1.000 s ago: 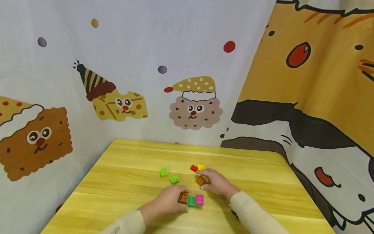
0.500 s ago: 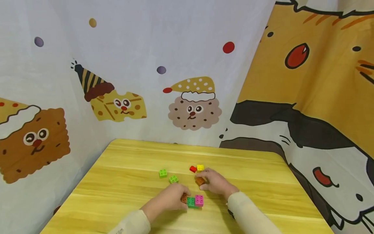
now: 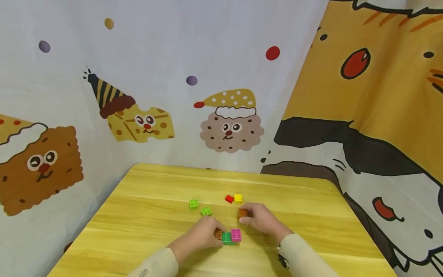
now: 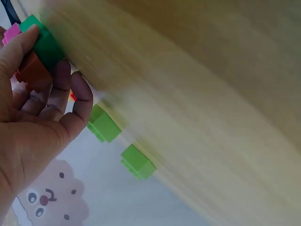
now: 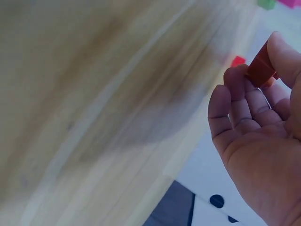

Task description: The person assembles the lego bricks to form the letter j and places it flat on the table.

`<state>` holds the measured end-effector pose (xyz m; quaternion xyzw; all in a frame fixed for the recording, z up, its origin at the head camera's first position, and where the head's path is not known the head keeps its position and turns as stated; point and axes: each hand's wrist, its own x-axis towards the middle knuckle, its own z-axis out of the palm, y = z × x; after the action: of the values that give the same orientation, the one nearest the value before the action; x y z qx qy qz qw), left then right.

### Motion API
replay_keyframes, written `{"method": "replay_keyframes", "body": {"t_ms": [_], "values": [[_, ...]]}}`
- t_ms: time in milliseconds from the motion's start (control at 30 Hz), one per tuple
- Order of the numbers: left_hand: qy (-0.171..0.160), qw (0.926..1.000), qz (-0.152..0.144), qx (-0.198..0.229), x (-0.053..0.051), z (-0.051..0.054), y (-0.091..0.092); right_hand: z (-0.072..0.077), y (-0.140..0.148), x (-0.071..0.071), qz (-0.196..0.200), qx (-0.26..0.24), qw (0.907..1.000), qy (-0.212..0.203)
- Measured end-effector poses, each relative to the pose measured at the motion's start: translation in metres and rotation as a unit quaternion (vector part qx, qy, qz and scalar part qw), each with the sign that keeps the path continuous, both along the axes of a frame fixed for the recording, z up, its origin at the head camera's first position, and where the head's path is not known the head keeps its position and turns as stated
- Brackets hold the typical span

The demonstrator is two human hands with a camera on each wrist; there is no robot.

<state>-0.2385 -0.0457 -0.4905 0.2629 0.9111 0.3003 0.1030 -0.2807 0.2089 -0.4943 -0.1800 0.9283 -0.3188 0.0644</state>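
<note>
My left hand (image 3: pixel 203 234) pinches an orange-brown brick (image 3: pixel 218 234), which adjoins a green brick (image 3: pixel 226 238) with a pink brick (image 3: pixel 236 234) at its right end. In the left wrist view the thumb and fingers of the left hand (image 4: pixel 40 103) lie around the brown brick (image 4: pixel 34 71) beside the green one (image 4: pixel 47 44). Farther right, my right hand (image 3: pixel 262 219) holds a second orange-brown brick (image 3: pixel 243 214) between thumb and fingers. The right wrist view shows that brown brick (image 5: pixel 261 68) pinched in the right hand (image 5: pixel 263 122), its remaining fingers curved.
Two lime-green bricks (image 3: pixel 194 204) (image 3: pixel 206 211) lie behind the left hand. A small red brick (image 3: pixel 229 199) and a yellow brick (image 3: pixel 238 198) sit side by side behind the right hand. The wooden table (image 3: pixel 155 188) meets a printed curtain (image 3: pixel 166 69) at its back.
My right hand has shifted slightly right with the brown brick, away from the red and yellow bricks. The left hand's fingers now cover more of its brown brick than a second ago.
</note>
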Motion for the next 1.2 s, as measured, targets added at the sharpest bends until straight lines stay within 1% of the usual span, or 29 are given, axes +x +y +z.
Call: {"method": "replay_keyframes", "body": {"t_ms": [67,133,233,333,433,533,600,767,900,1100,1200], "values": [[-0.004,1.0,0.001,0.003,0.0,0.001,-0.001,0.006,-0.001,0.007,0.008,-0.011,0.9999,-0.006],[-0.001,1.0,-0.001,0.004,-0.001,0.003,-0.002,0.014,-0.004,0.015,0.018,-0.026,0.9994,-0.016],[0.002,1.0,-0.005,0.006,-0.001,0.004,-0.003,0.023,-0.012,0.026,0.044,-0.033,0.9984,-0.017],[0.011,0.9998,-0.009,0.011,-0.001,0.004,-0.003,0.029,-0.018,0.035,0.069,-0.007,0.9975,0.004],[0.018,0.9997,-0.012,0.014,-0.001,0.003,-0.003,0.031,-0.023,0.043,0.081,0.025,0.9962,0.024],[0.026,0.9995,-0.014,0.011,-0.002,0.002,-0.002,0.028,-0.024,0.047,0.087,0.037,0.9949,0.036],[0.028,0.9994,-0.015,0.011,-0.002,0.001,-0.002,0.026,-0.024,0.048,0.093,0.035,0.9942,0.042],[0.024,0.9995,-0.015,0.014,-0.001,-0.001,-0.001,0.021,-0.024,0.052,0.099,0.044,0.9925,0.056],[0.019,0.9997,-0.011,0.014,0.0,-0.001,-0.001,0.018,-0.025,0.055,0.09,0.059,0.992,0.065],[0.015,0.9998,-0.006,0.015,0.002,0.0,0.0,0.014,-0.025,0.059,0.079,0.058,0.9933,0.062],[0.014,0.9997,-0.005,0.017,0.003,0.001,0.0,0.014,-0.026,0.061,0.074,0.063,0.9924,0.075]]}}
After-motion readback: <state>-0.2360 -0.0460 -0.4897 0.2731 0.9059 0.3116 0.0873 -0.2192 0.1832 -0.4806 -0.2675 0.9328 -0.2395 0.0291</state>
